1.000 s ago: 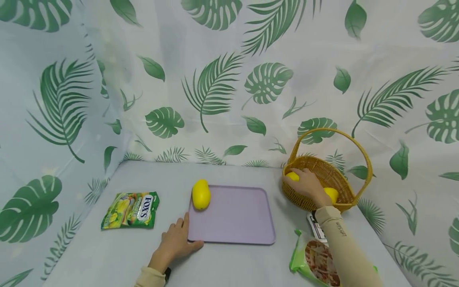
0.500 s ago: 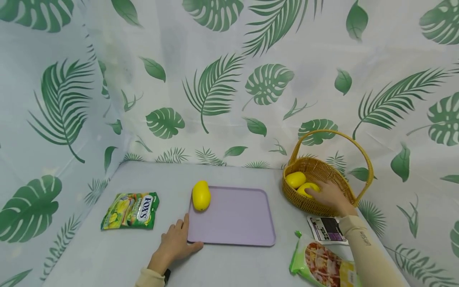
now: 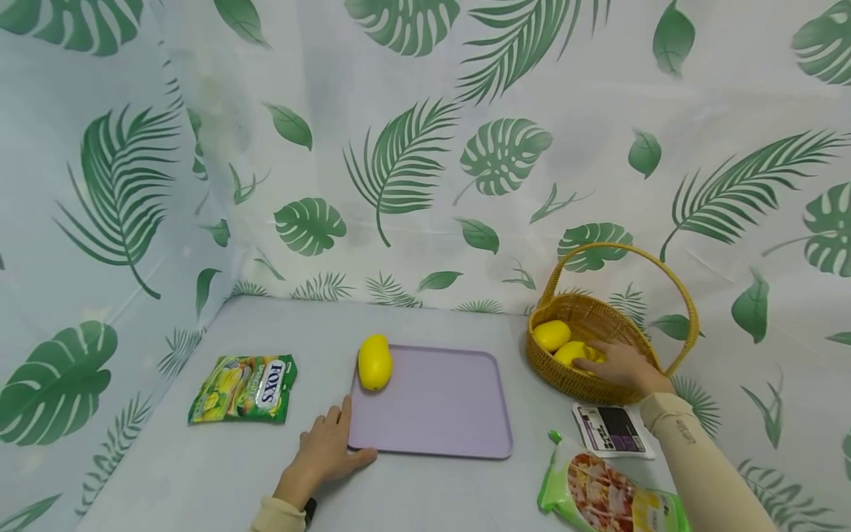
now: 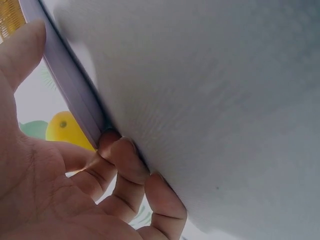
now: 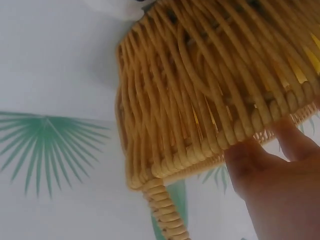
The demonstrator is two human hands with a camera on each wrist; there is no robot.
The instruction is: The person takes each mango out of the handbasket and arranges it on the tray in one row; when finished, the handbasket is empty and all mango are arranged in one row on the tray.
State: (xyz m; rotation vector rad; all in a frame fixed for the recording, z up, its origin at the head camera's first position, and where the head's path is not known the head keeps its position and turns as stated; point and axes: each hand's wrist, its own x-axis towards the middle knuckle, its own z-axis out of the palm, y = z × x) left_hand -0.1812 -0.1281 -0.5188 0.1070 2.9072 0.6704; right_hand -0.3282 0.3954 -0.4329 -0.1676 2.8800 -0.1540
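Note:
A yellow mango (image 3: pixel 375 363) lies over the left edge of the light purple tray (image 3: pixel 439 406). At the tray's near left corner rests my left hand (image 3: pixel 326 451), thumb along the near edge and fingers by the left side. In the left wrist view the loosely bent fingertips (image 4: pixel 162 195) rest on the table beside the tray's rim. My right hand (image 3: pixel 621 366) reaches into the wicker basket (image 3: pixel 565 380) and grips a yellow fruit, apparently a mango (image 3: pixel 594 356), mostly hidden. Two more yellow mangoes (image 3: pixel 552 335) lie to its left. In the right wrist view the basket wall hides the fingertips.
A green FOX'S candy bag (image 3: pixel 242 388) lies left of the tray. In front of the basket lie a white and black packet (image 3: pixel 613 431) and a green-edged food bag (image 3: pixel 605 491). The basket's tall handle (image 3: pixel 678 295) arches over it. Leaf-patterned cloth hangs behind.
Inside the basket my right hand has moved to the right, off the leftmost mango and onto another yellow fruit. The left hand and tray stay in place.

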